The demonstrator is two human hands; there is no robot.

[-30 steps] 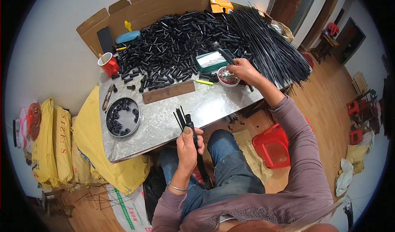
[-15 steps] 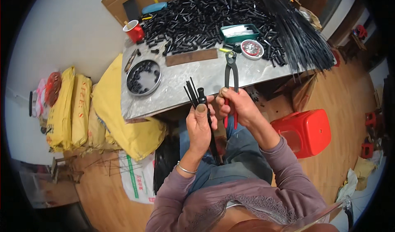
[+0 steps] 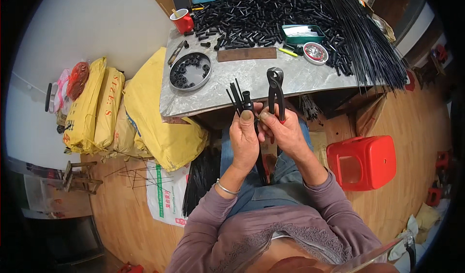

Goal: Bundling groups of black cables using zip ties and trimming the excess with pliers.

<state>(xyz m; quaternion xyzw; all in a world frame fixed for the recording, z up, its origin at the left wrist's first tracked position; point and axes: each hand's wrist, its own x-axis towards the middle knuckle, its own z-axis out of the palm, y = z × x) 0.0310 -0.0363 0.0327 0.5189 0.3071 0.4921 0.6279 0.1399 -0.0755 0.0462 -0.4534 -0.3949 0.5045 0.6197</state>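
Thin black rods (image 3: 234,96) and a black tube-shaped fitting (image 3: 247,99) with a flared top stand in my left hand (image 3: 244,142), closed round them with the thumb pressed on the fitting. Below the hand a dark length runs down toward my lap. My right hand (image 3: 286,135) is closed on end-cutting pincers (image 3: 276,90), dark metal with red handles mostly hidden in the palm. The pincers' head points up toward the table. My right thumb and fingertips are pinched close beside the fitting; anything tiny between them cannot be made out.
On the grey table (image 3: 227,81) lie a heap of black tube fittings (image 3: 261,16), long black rods (image 3: 370,45), a round tin (image 3: 190,72), a wooden strip (image 3: 247,54), a green box (image 3: 303,33) and a red cup (image 3: 182,21). A red stool (image 3: 363,162) stands right; yellow sacks (image 3: 111,108) left.
My right hand has come in against my left hand, gripping the pincers higher so the red handles are mostly covered. The view has shifted, so the table sits further right and higher.
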